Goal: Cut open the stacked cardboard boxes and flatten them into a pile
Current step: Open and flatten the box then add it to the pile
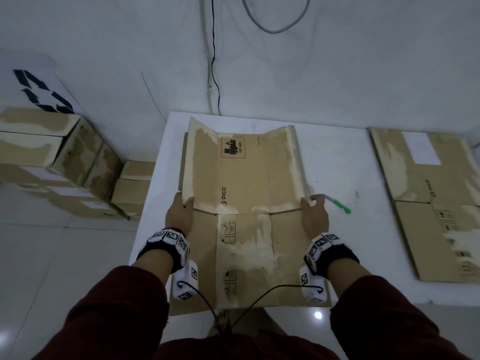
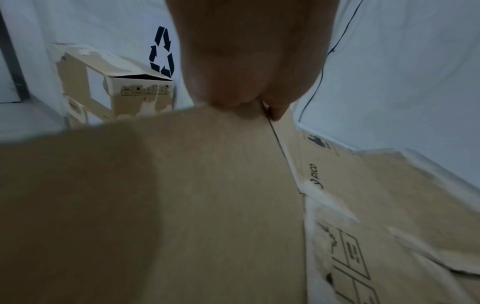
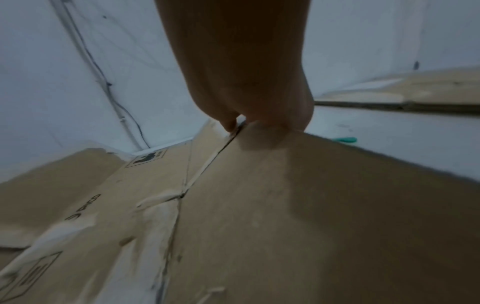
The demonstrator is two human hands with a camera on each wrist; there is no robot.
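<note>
The person wore dark maroon long sleeves (image 1: pixel 119 302), pushed up short of the wrists. Each wrist carried a black band (image 1: pixel 166 246) ringed with small white square tiles printed with black-and-white coded markers. Under each band hung a white box-shaped camera unit (image 1: pixel 185 283) bearing the same kind of marker on its faces. A thin black cable (image 1: pixel 205 301) looped out of each unit, and the two ran down together toward the body. The left hand (image 1: pixel 180 216) and right hand (image 1: pixel 314 216) were bare, with no gloves or rings visible
</note>
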